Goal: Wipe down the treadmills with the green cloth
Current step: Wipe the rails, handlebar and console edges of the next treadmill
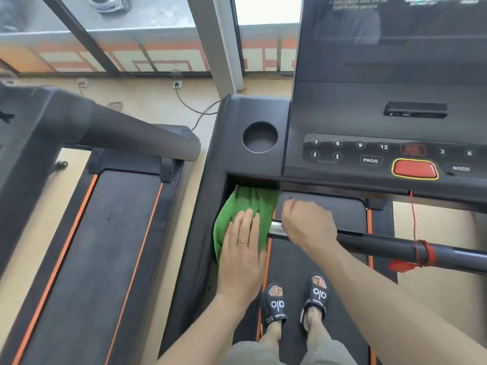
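I stand on the belt of a black treadmill (237, 114), facing its console. The green cloth (247, 204) lies over the left side handrail, just under the console's edge. My left hand (243, 255) presses flat on the cloth, fingers straight, a ring on one finger. My right hand (307, 223) grips the horizontal front handlebar (390, 246) near its chrome left end, fingers curled round it. The cloth's right edge touches that chrome end.
The console carries a cup holder (260, 137), a button panel (369, 154) and a red stop button (415, 169). A red safety cord (421, 252) is wound on the handlebar. A second treadmill (105, 219) stands to the left, with a power cable (192, 106) on the floor.
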`<state>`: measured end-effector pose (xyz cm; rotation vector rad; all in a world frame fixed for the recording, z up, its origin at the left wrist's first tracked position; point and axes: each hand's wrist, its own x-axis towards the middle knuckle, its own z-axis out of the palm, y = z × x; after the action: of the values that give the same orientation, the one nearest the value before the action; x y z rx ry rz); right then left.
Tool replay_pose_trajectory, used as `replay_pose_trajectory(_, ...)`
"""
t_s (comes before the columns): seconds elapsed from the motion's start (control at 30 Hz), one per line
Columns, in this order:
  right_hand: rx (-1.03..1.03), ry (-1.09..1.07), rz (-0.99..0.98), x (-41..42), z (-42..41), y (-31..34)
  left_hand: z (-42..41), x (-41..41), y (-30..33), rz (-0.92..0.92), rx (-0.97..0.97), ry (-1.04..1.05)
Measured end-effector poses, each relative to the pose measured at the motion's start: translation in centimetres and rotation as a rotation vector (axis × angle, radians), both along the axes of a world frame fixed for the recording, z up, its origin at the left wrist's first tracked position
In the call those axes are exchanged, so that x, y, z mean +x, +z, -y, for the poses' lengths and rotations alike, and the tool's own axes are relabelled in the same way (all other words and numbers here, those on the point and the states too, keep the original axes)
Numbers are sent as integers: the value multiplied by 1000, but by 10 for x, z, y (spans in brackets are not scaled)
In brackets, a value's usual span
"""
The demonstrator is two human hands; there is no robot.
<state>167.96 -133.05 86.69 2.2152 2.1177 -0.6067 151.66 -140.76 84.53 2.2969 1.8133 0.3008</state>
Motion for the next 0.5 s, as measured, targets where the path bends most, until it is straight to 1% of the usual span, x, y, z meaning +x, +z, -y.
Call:
replay_pose_trajectory(0.07, 1, 23, 16, -1, 2, 2, 5, -5, -3, -55, 20, -56)
replay_pose_trajectory(0.13, 27, 107, 69, -1, 3, 1, -21, -8, -3, -93, 20, -103)
replay_pose_trajectory(0.2, 23, 119, 99, 0, 2, -1, -54, -4, 7, -130, 37, -63)
replay_pose_trajectory(0.23, 21, 98, 88, 1, 2, -2, -68, 0, 13, -191, -6, -52)
replay_pose_trajectory(0.3, 22, 76, 61, 0, 1, -2, -85, 6, 25, -342, -162, -79)
replay_pose_trajectory(0.37, 20, 130, 84, 1, -3, 0, -104, 8, 25, -373, -292, -140)
replay_pose_trajectory(0.43, 21, 187, 125, 2, -3, 0, -126, 12, 22, -429, -547, -177)
replay_pose_trajectory(0.47, 15, 185, 119, 2, -1, 0, -135, 14, 23, -436, -672, -158)
replay_pose_trajectory(0.5, 4, 167, 106, 2, -1, 1, -138, 15, 21, -430, -704, -144)
